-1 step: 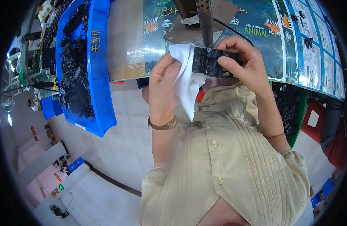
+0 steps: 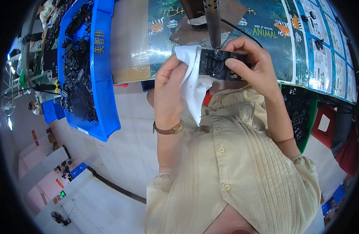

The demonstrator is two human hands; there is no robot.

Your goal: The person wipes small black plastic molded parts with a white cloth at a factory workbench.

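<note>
In my right hand [image 2: 255, 64] is a black plastic part [image 2: 216, 64], blocky with slots and ridges, the thumb lying across its near face. My left hand [image 2: 169, 85] pinches a white cloth [image 2: 193, 78] with small dark specks, which hangs down in folds. The cloth's right edge meets the left side of the black part. Right above the part stands a dark metal rod [image 2: 213, 27], its lower tip at the part's upper edge; whether they touch I cannot tell.
At the left, a blue crate [image 2: 105, 97] holds many black plastic parts [image 2: 78, 74]. A green crate [image 2: 313, 117] with black parts stands below the table edge at the right. A black cable [image 2: 242, 31] crosses the printed tabletop [image 2: 273, 50]. Sheets [image 2: 323, 62] cover its right end.
</note>
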